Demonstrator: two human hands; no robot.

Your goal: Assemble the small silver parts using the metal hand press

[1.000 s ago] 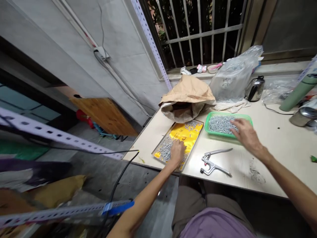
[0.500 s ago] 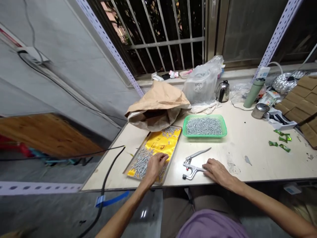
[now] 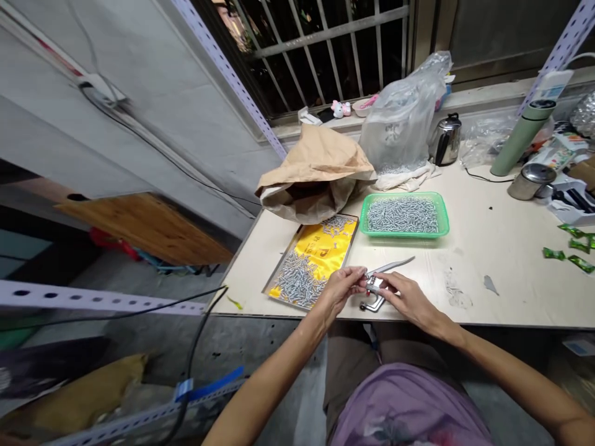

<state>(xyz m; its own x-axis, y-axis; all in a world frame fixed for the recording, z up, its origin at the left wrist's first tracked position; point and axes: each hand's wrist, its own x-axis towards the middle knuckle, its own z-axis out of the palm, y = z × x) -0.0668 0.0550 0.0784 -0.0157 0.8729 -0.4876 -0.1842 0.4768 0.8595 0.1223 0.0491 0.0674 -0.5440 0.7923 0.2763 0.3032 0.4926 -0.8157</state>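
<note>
The hand pliers (image 3: 397, 264) lie on the table in front of me, one long grey handle pointing away to the right and their curved jaw toward me. My right hand (image 3: 406, 298) has its thumb and fingers closed on the pliers' near side. At their left, my left hand (image 3: 344, 287) pinches a small silver metal piece (image 3: 365, 272), mostly covered by the fingertips. Left of the hands is a shallow tray (image 3: 356, 230) with a yellow printed sheet (image 3: 320, 248) and many small silver metal pieces (image 3: 300, 279) on it.
A green plastic basket (image 3: 445, 228) full of small silver pieces stands beyond the pliers. Behind are an open brown paper bag (image 3: 320, 155), a clear plastic bag (image 3: 395, 124) and a metal kettle (image 3: 449, 139). Rightward are a green bottle (image 3: 523, 139), a metal cup (image 3: 532, 181) and green wrappers (image 3: 579, 246).
My left hand has moved right from the tray to the pliers, and my right hand has closed in on them. The camera view has shifted too.
</note>
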